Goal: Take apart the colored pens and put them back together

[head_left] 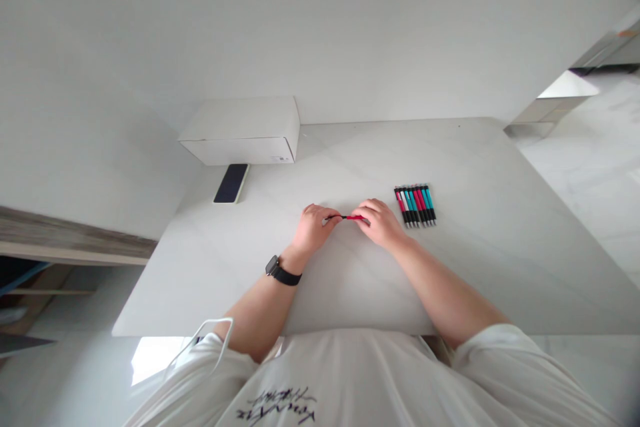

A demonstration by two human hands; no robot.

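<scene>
Pen [349, 217], red and black, held level above the worktop [500, 260] between both hands, its long axis running across the view. Left hand [313, 228], with a black-strapped wristwatch [274, 269] on the wrist, holds the dark tip end; right hand [380, 223] holds the red barrel. Fingers of each hand are closed on the pen, though the exact finger placement is partly hidden. Hands are close together, with only a short length of pen showing between them.

Row of pens [415, 205], with red, teal and white barrels, lies side by side just beyond the right hand. Phone [231, 183] lies screen up, just beside a white cardboard box [240, 131] at the far edge of the worktop.
</scene>
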